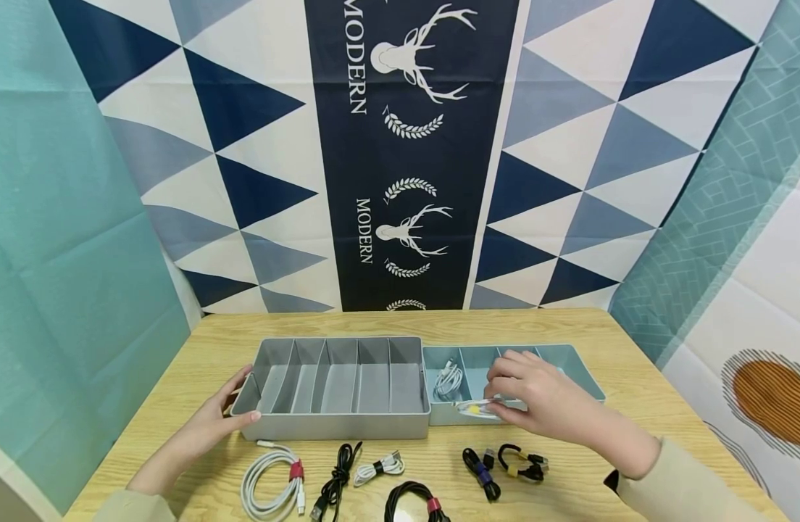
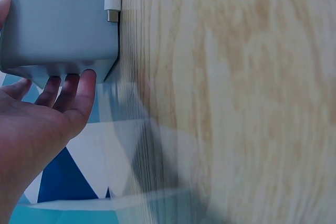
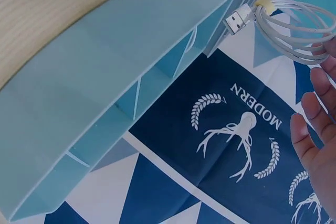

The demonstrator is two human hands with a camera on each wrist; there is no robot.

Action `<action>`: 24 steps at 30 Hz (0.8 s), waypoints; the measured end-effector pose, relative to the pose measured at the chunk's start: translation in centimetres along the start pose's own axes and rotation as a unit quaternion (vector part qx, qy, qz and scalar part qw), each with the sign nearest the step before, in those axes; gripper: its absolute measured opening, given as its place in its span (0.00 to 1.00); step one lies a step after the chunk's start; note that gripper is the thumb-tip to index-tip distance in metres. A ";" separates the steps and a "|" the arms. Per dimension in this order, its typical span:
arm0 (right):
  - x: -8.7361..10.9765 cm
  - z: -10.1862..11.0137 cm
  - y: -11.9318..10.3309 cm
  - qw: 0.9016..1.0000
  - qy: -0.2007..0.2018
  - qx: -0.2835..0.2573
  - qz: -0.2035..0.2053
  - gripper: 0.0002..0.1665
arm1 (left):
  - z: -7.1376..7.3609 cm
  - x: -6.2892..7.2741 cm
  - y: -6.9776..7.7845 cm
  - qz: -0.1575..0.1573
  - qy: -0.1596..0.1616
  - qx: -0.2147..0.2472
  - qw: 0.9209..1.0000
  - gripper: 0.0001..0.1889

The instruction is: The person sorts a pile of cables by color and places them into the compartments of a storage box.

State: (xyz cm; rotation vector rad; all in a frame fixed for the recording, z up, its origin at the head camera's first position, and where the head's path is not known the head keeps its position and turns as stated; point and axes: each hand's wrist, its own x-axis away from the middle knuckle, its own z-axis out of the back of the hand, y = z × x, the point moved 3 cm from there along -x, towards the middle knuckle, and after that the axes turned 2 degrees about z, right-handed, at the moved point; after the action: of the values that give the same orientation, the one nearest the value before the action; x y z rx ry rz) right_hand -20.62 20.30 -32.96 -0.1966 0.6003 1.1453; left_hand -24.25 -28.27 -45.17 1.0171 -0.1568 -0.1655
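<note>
My left hand point(image 1: 207, 420) holds the left end of a grey divided box point(image 1: 335, 426), thumb over the front corner and fingers against the end wall. In the left wrist view, those fingers point(image 2: 86, 90) touch the box's end. My right hand point(image 1: 543, 391) pinches a coiled white USB cable point(image 3: 294, 35) with a yellow tie, at the front rim of a light blue divided box point(image 1: 442, 415). The coil's plug points away from the fingers in the right wrist view. Another white cable point(image 1: 448, 380) lies in the blue box's left compartment.
On the wooden table point(image 1: 178, 391) in front lie a white cable with a red tie point(image 1: 269, 482), a black cable point(image 1: 338, 475), a small white cable point(image 1: 379, 468), a red-tied black cable point(image 1: 416, 493), a blue-tied black cable point(image 1: 481, 473) and a yellow-tied one point(image 1: 524, 464).
</note>
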 end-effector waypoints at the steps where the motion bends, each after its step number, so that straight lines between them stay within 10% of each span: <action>1: 0.0 0.1 0.1 1.000 0.000 0.001 -0.003 0.03 | 0.0 0.0 0.0 0.000 0.000 0.000 1.000 0.45; 11: 0.0 0.8 1.1 0.999 0.002 0.019 -0.036 0.16 | 0.1 0.0 0.1 -0.001 -0.002 -0.002 1.000 0.45; 24: 0.2 1.1 2.6 0.997 0.021 0.023 -0.065 0.04 | 0.1 0.1 0.3 0.011 -0.005 -0.006 1.000 0.45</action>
State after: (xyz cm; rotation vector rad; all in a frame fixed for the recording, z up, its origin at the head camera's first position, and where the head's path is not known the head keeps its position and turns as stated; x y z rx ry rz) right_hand -22.54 22.02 -31.73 -0.2179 0.6417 1.0028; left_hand -24.15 -28.17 -44.84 1.0031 -0.1752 -0.1514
